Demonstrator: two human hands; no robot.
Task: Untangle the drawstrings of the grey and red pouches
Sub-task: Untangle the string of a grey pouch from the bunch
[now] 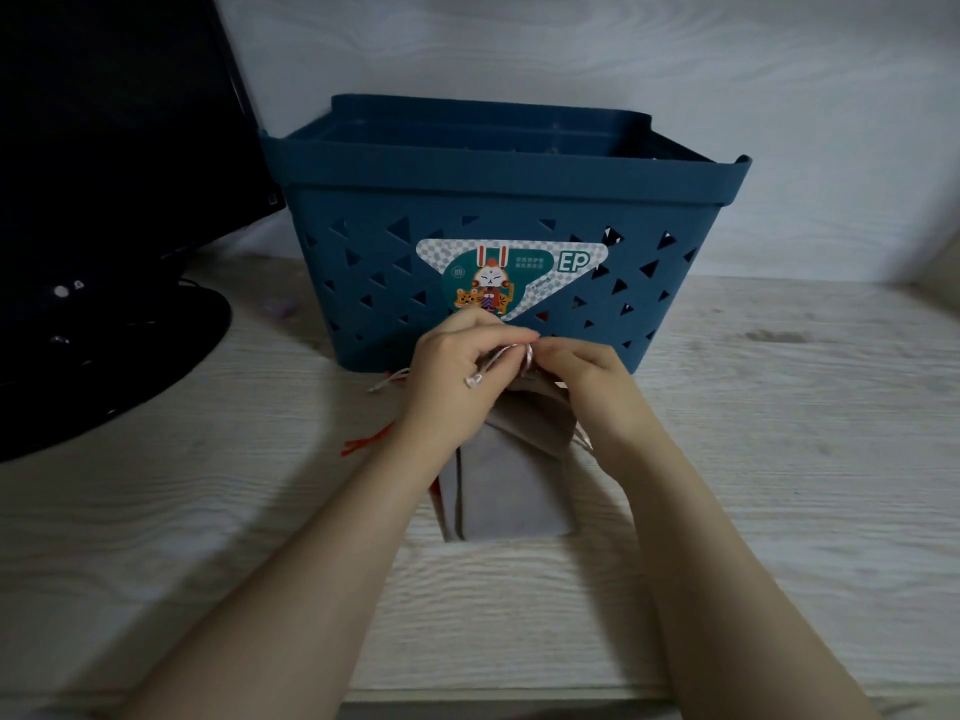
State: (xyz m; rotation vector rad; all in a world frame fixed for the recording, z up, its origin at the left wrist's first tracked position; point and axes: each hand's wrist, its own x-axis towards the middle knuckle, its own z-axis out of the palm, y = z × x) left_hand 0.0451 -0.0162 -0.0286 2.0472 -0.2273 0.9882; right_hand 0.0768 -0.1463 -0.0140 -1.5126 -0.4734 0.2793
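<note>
Both hands meet just in front of a blue basket [498,283] on the pale wood-grain desk [753,459]: the left hand [457,366] and the right hand [582,374] pinch a loop of pale drawstring [511,353] between their fingertips. Below them lies the grey pouch [514,491], with a red drawstring [363,443] trailing out beside the left wrist. A dark monitor [104,174] stands at the left.

I see a pale wood-grain table [753,459] under dim light, a plain white wall [571,54] at the far side, and a black monitor [104,174] far left.
</note>
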